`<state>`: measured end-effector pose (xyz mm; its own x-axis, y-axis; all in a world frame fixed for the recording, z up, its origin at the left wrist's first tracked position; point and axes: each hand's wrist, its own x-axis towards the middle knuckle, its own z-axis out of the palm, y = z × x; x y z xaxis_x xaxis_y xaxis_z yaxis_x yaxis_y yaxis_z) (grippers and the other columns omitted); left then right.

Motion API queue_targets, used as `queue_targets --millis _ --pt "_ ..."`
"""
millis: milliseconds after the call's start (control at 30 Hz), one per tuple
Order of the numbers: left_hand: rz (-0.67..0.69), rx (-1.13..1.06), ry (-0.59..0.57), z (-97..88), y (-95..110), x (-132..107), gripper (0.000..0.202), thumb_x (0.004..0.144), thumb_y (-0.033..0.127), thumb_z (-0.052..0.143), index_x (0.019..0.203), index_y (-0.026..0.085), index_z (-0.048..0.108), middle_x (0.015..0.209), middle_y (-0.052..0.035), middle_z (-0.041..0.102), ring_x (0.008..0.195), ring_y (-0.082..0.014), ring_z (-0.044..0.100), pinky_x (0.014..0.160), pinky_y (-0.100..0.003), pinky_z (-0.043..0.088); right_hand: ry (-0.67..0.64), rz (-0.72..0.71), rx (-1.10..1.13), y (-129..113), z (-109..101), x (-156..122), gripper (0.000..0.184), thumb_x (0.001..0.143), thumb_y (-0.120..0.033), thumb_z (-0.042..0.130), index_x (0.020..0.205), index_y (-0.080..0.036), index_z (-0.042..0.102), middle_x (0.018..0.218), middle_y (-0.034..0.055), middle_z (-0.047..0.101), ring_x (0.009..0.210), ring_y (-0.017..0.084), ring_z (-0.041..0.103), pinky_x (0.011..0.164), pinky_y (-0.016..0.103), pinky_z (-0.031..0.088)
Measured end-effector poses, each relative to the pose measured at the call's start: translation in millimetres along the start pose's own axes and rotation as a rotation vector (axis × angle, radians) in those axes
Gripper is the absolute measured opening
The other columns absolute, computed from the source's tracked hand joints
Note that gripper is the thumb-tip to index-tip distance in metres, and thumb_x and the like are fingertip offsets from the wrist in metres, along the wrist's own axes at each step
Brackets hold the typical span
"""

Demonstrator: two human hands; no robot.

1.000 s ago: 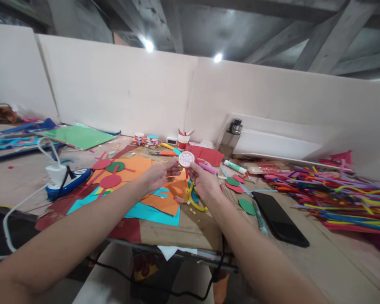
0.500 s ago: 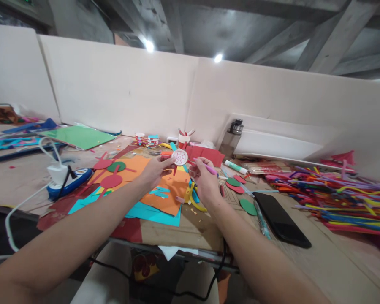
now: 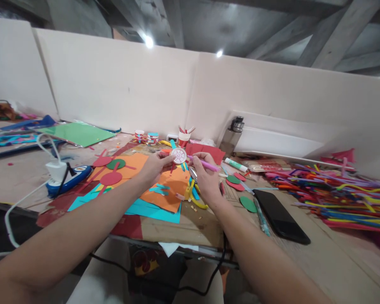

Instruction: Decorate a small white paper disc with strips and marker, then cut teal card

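Between thumb and fingers, my left hand point(image 3: 158, 167) grips a round white disc point(image 3: 179, 156) with a pink pattern drawn on its face. Colored paper strips stick out around the disc. In my right hand point(image 3: 207, 177) is a pink marker point(image 3: 209, 165), its tip end pointing left at the disc's edge. Under my hands lie orange paper point(image 3: 164, 198) and turquoise paper point(image 3: 164, 213). Yellow-handled scissors point(image 3: 200, 204) rest beside my right wrist, partly hidden. Red paper point(image 3: 205, 151) lies just behind the disc.
Red circles point(image 3: 110, 179) with strips lie at left, near a blue power strip point(image 3: 69, 180). A cup of pens point(image 3: 184, 137) and a bottle point(image 3: 232, 137) stand at the back. A glue stick point(image 3: 236, 164), a phone point(image 3: 280, 216) and pipe cleaners point(image 3: 329, 198) are at right.
The pink marker has turned and now lies sideways, pointing at the disc. The disc stays in my left hand, nearly in the same place.
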<state>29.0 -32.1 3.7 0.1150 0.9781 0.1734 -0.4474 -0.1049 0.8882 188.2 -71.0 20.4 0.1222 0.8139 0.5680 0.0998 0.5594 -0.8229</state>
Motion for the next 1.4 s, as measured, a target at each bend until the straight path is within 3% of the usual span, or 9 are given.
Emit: queue_targets --millis 333,800,1400 --pt "0.009 0.017 -0.003 3.9 3.0 -4.7 0.036 0.062 0.031 0.083 0.081 0.010 0.062 0.075 -0.0067 0.069 0.068 -0.0153 0.067 0.067 -0.030 0.054 -0.022 -0.036 -0.111 -1.0 -1.7 -1.8 0.021 0.084 -0.041 0.060 0.085 -0.021 0.061 0.079 0.0014 0.066 0.077 0.017 0.061 0.073 0.029 0.046" --pt "0.045 0.053 0.000 3.3 1.5 -5.1 0.036 0.061 0.033 0.083 0.077 0.011 0.059 0.070 -0.0030 0.065 0.064 -0.0130 0.063 0.069 -0.032 0.053 -0.065 -0.058 -0.105 5.5 -1.8 -2.3 0.019 0.087 -0.041 0.057 0.087 -0.022 0.060 0.078 0.0007 0.064 0.076 0.016 0.059 0.072 0.029 0.045" --pt "0.066 0.097 -0.002 6.0 3.3 -8.2 0.037 0.060 0.033 0.084 0.077 0.011 0.061 0.075 -0.0056 0.067 0.067 -0.0146 0.064 0.069 -0.032 0.053 -0.059 -0.063 -0.148 2.5 -1.4 -2.5 0.020 0.086 -0.041 0.057 0.083 -0.022 0.059 0.077 0.0008 0.063 0.074 0.017 0.058 0.068 0.029 0.044"
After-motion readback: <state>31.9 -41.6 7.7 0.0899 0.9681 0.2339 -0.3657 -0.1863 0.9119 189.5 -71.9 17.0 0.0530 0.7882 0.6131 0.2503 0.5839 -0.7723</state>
